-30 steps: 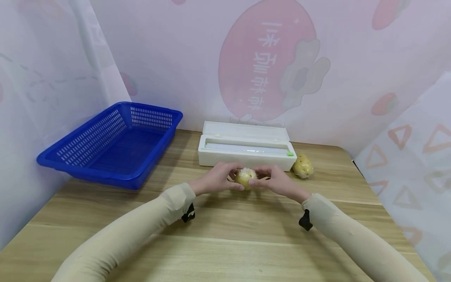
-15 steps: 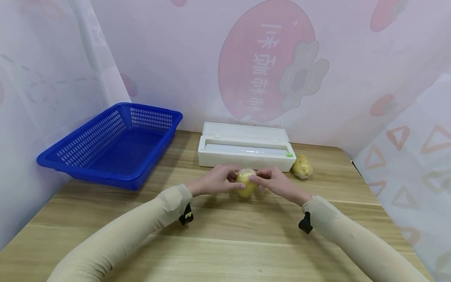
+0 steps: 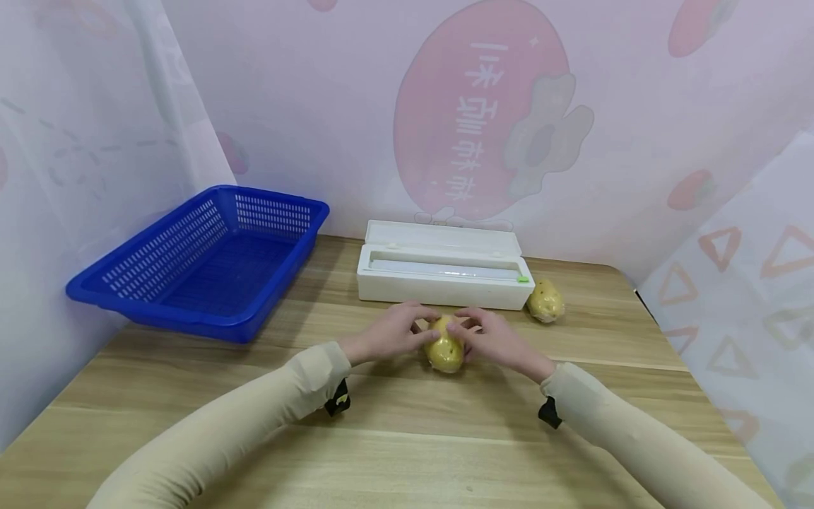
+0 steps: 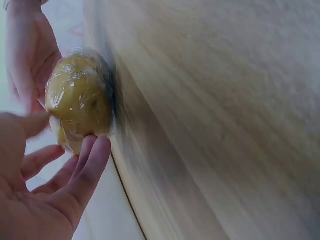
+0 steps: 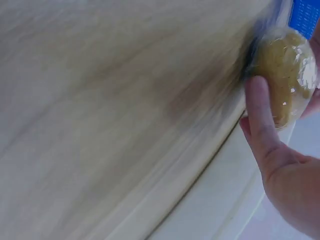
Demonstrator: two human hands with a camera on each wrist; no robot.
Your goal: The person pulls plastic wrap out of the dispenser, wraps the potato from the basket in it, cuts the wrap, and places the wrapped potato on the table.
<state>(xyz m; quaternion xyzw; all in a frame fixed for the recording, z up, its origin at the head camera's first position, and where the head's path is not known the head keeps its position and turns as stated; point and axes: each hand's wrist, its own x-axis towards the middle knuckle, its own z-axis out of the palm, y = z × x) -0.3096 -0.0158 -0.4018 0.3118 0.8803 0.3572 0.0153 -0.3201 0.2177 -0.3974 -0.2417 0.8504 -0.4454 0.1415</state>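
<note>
A potato point(image 3: 444, 352) wrapped in clear plastic film lies low over the wooden table, between both hands. My left hand point(image 3: 396, 332) holds its left side, thumb on top and fingers at the far end; in the left wrist view those fingers touch the film-covered potato point(image 4: 82, 100). From the other side my right hand point(image 3: 499, 341) grips it too, thumb on its upper face. The right wrist view has a finger of that hand point(image 5: 282, 155) laid along the potato point(image 5: 282, 70), film shining on its skin. The fingertips on the far underside are partly hidden.
Behind the hands stands a white cling film box point(image 3: 445, 288) with its lid up, a roll inside and a green slider at the right. A second wrapped potato point(image 3: 545, 302) sits against its right end. At left is a blue perforated basket point(image 3: 238, 326); a printed curtain hangs behind.
The potato has turned and come slightly nearer to me, now showing its long side. Both hands have shifted a little toward me with it. Box, basket and second potato have stayed put.
</note>
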